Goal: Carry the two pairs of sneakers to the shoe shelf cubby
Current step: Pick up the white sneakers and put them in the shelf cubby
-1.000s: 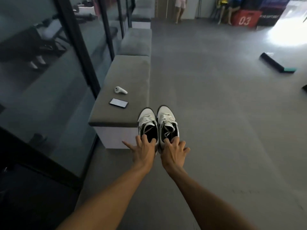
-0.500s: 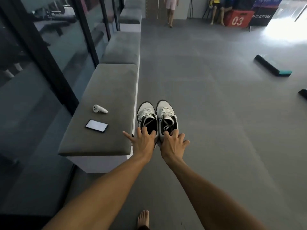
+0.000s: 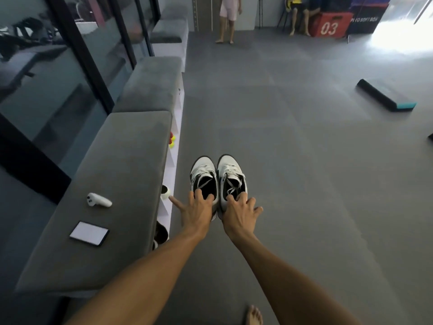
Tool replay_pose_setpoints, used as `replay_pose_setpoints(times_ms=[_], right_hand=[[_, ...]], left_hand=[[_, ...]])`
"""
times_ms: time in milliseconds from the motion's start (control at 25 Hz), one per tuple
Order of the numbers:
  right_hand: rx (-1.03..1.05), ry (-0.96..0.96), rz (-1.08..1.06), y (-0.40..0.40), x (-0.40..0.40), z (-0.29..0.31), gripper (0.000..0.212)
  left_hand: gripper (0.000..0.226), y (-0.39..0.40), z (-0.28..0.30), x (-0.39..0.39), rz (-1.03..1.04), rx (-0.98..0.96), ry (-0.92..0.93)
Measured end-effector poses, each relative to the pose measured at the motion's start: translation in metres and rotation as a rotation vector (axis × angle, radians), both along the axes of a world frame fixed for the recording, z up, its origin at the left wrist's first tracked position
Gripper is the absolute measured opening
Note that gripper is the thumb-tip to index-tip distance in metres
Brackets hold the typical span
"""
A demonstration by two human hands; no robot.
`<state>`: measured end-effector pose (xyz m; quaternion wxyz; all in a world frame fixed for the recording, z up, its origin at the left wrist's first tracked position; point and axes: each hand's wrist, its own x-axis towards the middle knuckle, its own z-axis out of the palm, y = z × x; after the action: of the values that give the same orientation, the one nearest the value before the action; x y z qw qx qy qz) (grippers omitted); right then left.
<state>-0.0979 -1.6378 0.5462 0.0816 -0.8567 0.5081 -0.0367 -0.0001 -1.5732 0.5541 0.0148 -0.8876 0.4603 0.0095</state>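
I hold a pair of white sneakers with dark trim out in front of me, toes pointing away. My left hand (image 3: 196, 213) grips the heel opening of the left sneaker (image 3: 203, 175), its index finger sticking out to the left. My right hand (image 3: 239, 212) grips the heel of the right sneaker (image 3: 230, 172). Both shoes hang above the grey floor, just right of the shoe shelf (image 3: 172, 165), whose white cubbies open under a grey cushioned bench top (image 3: 126, 165). Other shoes show dimly inside the near cubbies. A second pair of sneakers is not in view.
A white controller (image 3: 98, 200) and a phone (image 3: 89, 233) lie on the bench top. Glass partitions line the left. A dark mat block (image 3: 386, 96) lies on the floor at right. People stand and sit at the far wall by a red box (image 3: 332, 24). My bare foot (image 3: 254, 316) shows below.
I have walked forward alongside the bench, which slid nearer and to the left. The cubby fronts have come into view. My grip on the sneakers is unchanged.
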Motion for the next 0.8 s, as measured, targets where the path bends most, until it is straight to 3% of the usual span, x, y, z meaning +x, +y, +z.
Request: replay_pose_setpoints(times_ms=[280,800], right_hand=[[-0.034,-0.007,0.054,-0.181,0.045,0.019,0.017],[0.001,0.014,0.05,-0.484,0.2,0.011,0.017]], left_hand=[[0.04,-0.176,0.019,0.039,0.067,-0.015,-0.043],[0.034,-0.479,0.011,0.195,0.064,0.018,-0.003]])
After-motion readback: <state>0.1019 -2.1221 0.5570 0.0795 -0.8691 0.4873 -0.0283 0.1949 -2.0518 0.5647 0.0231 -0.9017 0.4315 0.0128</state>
